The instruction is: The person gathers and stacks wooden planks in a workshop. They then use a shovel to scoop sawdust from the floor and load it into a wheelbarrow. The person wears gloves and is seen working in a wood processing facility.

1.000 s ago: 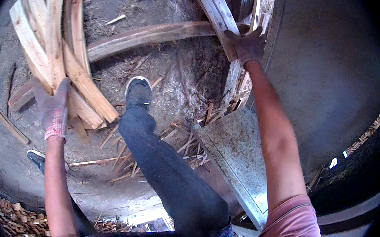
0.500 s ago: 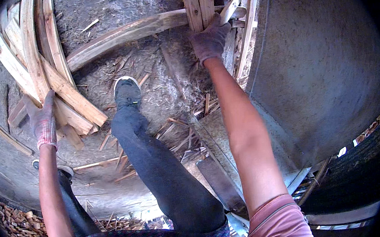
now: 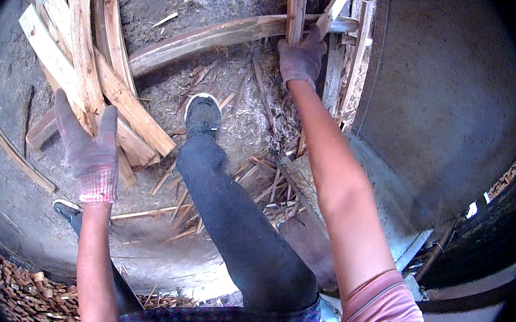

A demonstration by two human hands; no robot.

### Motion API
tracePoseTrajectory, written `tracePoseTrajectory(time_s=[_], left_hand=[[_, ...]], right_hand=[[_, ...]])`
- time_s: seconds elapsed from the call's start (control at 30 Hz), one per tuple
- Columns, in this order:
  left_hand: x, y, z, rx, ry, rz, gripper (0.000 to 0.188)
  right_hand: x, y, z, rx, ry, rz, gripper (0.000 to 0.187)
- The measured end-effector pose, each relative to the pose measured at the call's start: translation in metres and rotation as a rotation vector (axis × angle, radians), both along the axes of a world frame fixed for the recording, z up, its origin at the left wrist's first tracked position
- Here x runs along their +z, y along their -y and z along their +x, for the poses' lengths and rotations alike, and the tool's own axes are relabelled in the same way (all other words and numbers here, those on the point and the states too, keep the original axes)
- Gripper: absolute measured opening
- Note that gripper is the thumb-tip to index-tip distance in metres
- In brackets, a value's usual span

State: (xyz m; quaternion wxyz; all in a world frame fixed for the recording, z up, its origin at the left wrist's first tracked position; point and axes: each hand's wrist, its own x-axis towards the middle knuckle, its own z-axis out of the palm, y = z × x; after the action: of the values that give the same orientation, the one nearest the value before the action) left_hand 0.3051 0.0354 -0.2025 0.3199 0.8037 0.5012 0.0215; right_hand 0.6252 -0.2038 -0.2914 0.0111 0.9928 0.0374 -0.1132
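Left hand (image 3: 90, 152) gloved, fingers spread open and pointing forward, arm stretched out, right hand (image 3: 300, 59) gloved, fingers curled closed, arm fully extended forward

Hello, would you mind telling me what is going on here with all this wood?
A person in gloves stands among wood scraps. The right hand grips an upright plank beside a curved beam. The left hand is open, fingers spread, over a pile of planks, holding nothing. One shoe is planted forward on the littered ground.
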Motion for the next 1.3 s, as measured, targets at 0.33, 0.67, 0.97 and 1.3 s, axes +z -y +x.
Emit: tracePoseTrajectory(time_s=[0.33, 0.67, 0.97, 1.3], left_hand=[[0.023, 0.054, 0.085, -0.058, 0.157, -0.701, 0.084], [-0.013, 0.052, 0.057, 0.599, 0.282, -1.611, 0.034], [0.01, 0.053, 0.052, 0.58, 0.122, -1.268, 0.045], [0.021, 0.004, 0.008, 0.382, -0.055, -0.678, 0.062]], right_hand=[[0.105, -0.038, -0.131, 0.002, -0.254, 0.332, 0.05], [0.15, -0.047, -0.206, 0.542, -0.6, 0.663, 0.094], [0.077, -0.03, -0.025, 0.522, -0.25, 0.233, 0.091], [0.054, -0.097, -0.062, 0.29, -0.603, 0.496, 0.05]])
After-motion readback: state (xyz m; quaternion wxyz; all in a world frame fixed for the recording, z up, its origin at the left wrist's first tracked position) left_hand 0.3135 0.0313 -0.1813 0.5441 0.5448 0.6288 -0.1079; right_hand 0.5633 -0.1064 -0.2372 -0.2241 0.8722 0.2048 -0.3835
